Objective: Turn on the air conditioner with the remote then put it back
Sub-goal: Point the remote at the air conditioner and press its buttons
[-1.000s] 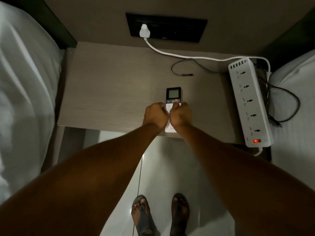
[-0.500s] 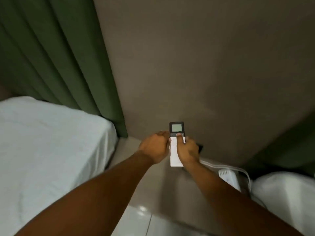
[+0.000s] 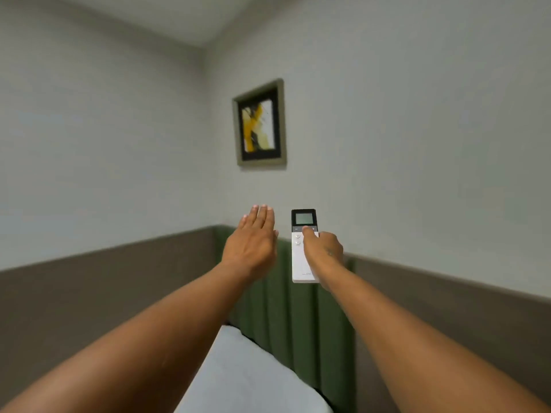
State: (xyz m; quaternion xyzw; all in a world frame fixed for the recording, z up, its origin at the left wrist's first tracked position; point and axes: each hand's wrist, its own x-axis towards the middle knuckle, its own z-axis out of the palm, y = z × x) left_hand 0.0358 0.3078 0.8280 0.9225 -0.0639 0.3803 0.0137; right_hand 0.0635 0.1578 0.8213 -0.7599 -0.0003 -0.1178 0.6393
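The right hand [image 3: 323, 251] covers the slim white remote with the dark-framed grey screen [image 3: 303, 245] along its 3 o'clock edge, thumb on its buttons; button markings unreadable. One remote, held upright mid-air. The left hand [image 3: 253, 244], at the remote's 9 o'clock, is flat, empty, fingers together

Bedroom: white bed [image 3: 247, 377], green padded headboard [image 3: 295, 317], framed picture [image 3: 260, 126].
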